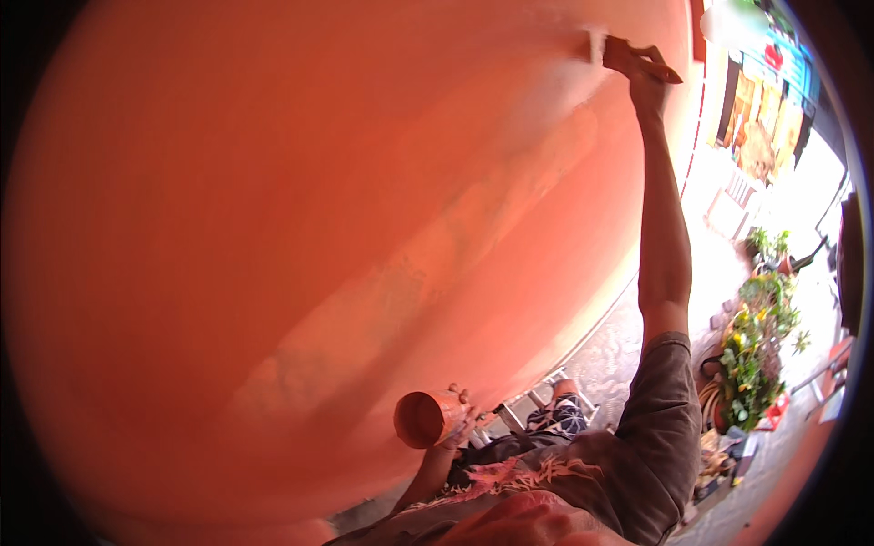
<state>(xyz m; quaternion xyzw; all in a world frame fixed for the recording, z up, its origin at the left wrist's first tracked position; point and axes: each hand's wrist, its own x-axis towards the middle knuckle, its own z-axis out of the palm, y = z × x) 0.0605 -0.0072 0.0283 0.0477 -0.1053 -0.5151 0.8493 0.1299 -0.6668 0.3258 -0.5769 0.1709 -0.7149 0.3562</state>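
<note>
At the far right, close to the right edge of the orange wall, the right hand grips a paintbrush by its handle, bristles pointing left (whether they touch the wall, I cannot tell). Near and well apart from it, the left hand is wrapped around a round orange paint pot, its whole rim in view. Left of the paintbrush the wall stretches wide and unobstructed, while a ladder stands just right of the paint pot.
</note>
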